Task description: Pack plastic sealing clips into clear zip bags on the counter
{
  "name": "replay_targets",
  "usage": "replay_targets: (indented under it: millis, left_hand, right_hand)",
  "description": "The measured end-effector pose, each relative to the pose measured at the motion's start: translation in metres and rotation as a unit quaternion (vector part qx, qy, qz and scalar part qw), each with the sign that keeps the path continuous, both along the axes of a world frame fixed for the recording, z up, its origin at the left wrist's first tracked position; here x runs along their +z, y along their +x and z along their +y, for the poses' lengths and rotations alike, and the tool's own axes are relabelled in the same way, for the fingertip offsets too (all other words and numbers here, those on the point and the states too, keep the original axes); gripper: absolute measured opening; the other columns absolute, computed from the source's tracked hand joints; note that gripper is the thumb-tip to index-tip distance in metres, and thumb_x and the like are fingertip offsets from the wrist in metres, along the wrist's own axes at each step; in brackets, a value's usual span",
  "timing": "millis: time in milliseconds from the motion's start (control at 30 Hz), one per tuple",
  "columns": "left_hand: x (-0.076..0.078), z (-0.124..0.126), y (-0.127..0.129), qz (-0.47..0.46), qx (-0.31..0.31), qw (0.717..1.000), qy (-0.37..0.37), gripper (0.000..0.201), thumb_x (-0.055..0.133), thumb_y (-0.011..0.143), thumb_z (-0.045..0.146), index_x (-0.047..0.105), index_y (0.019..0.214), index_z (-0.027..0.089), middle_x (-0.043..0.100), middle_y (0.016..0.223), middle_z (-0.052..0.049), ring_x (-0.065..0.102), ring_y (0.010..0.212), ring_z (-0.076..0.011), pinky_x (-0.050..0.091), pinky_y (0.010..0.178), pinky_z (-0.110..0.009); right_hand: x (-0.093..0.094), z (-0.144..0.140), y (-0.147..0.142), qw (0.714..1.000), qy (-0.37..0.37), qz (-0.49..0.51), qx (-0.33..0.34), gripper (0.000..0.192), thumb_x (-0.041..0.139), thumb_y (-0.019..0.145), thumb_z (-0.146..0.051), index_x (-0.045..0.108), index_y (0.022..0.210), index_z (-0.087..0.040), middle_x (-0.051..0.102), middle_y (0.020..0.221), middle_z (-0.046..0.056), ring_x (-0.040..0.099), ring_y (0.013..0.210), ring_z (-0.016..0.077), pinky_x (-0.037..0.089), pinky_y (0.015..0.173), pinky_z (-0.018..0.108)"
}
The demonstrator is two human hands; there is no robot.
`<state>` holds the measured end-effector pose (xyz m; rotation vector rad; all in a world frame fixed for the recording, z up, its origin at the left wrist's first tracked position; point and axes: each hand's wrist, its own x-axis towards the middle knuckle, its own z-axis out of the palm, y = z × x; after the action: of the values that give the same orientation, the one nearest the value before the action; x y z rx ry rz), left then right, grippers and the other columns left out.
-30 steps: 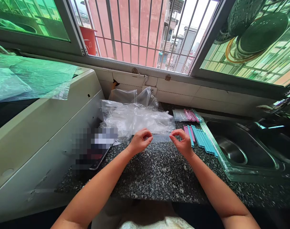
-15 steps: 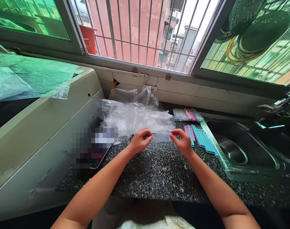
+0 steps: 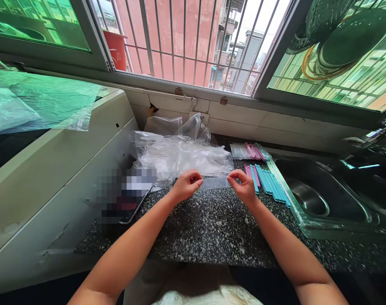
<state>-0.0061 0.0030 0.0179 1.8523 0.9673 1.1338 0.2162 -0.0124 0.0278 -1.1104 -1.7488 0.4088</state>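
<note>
As the head view shows, a clear plastic strip [image 3: 215, 183] spans mid-frame, its ends apparently pinched between closed fingers of the left hand [image 3: 188, 184] and right hand [image 3: 243, 186]. Probably light, limp and slippery, it suits a corner hold; since the earlier frame, the hands have barely shifted.

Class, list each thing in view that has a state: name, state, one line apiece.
Bare left hand: pinching a thin clear plastic strip
Bare right hand: pinching the strip's other end
Strip: spread between the hands
Heap of clear plastic bags: loose, rumpled
Flat turquoise sticks: lying, mostly side by side
Flat pink sticks: lying in two groups
Grey-framed sliding window: open in the middle
Dark flat device: lying down, screen blurred
</note>
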Motion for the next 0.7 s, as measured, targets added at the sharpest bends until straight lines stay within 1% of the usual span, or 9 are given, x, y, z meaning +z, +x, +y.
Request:
replay_targets:
  millis: [233,400,467,533,567,633,700]
  left_hand:
    - [-0.0014,0.0034,-0.0026,-0.047,-0.047,0.994,-0.089,0.017,0.054,0.070,0.030,0.052,0.065,0.014,0.047,0.061,0.002,0.042,0.058,-0.0085,0.034,0.055,-0.022]
    - [0.0004,0.0045,-0.0040,-0.029,-0.053,0.994,-0.094,0.017,0.053,0.071,0.030,0.050,0.066,0.014,0.046,0.061,0.003,0.041,0.057,-0.0083,0.034,0.055,-0.022]
    - [0.0000,0.0046,-0.0048,0.007,-0.040,0.997,-0.063,0.014,0.051,0.072,0.027,0.050,0.066,0.015,0.046,0.062,0.002,0.042,0.057,-0.0087,0.036,0.055,-0.023]
    - [-0.0010,0.0038,-0.0054,0.058,-0.013,0.998,0.000,0.010,0.050,0.073,0.022,0.053,0.068,0.015,0.049,0.067,0.000,0.045,0.062,-0.0102,0.038,0.059,-0.024]
    - [-0.0015,0.0030,-0.0055,0.082,0.002,0.996,0.038,0.008,0.050,0.073,0.021,0.055,0.072,0.015,0.051,0.072,-0.001,0.048,0.066,-0.0115,0.040,0.063,-0.026]
    - [-0.0023,0.0011,-0.0051,0.119,0.025,0.987,0.108,0.012,0.052,0.075,0.021,0.059,0.082,0.015,0.054,0.081,-0.004,0.051,0.077,-0.0148,0.042,0.071,-0.030]
    - [-0.0027,-0.0006,-0.0043,0.137,0.034,0.978,0.153,0.014,0.054,0.076,0.024,0.061,0.086,0.016,0.055,0.085,-0.006,0.052,0.083,-0.0169,0.043,0.075,-0.032]
  right_hand:
    - [0.0054,-0.0016,-0.0004,0.999,-0.004,-0.031,0.007,0.015,0.053,0.081,-0.029,0.052,0.070,-0.019,0.053,0.069,0.001,0.050,0.068,0.0141,0.040,0.063,0.028]
    - [0.0067,-0.0021,0.0001,0.998,0.013,-0.051,0.016,0.014,0.051,0.082,-0.027,0.051,0.070,-0.020,0.053,0.069,0.001,0.049,0.068,0.0143,0.039,0.063,0.028]
    - [0.0062,-0.0024,-0.0008,0.997,0.024,-0.065,0.019,0.014,0.052,0.082,-0.026,0.050,0.069,-0.020,0.053,0.068,0.001,0.049,0.068,0.0146,0.039,0.064,0.028]
    - [0.0058,-0.0033,-0.0027,0.996,0.032,-0.077,0.026,0.013,0.052,0.081,-0.025,0.050,0.069,-0.020,0.053,0.068,0.001,0.048,0.068,0.0148,0.039,0.064,0.029]
    - [0.0057,-0.0039,-0.0038,0.996,0.034,-0.080,0.030,0.013,0.052,0.081,-0.024,0.050,0.069,-0.020,0.053,0.068,0.001,0.048,0.068,0.0149,0.039,0.064,0.029]
    - [0.0058,-0.0056,-0.0061,0.995,0.035,-0.083,0.036,0.013,0.052,0.081,-0.024,0.050,0.069,-0.021,0.053,0.067,0.001,0.048,0.068,0.0150,0.040,0.065,0.029]
    - [0.0063,-0.0072,-0.0077,0.996,0.031,-0.080,0.037,0.013,0.052,0.081,-0.024,0.050,0.069,-0.021,0.053,0.067,0.001,0.048,0.068,0.0149,0.040,0.065,0.029]
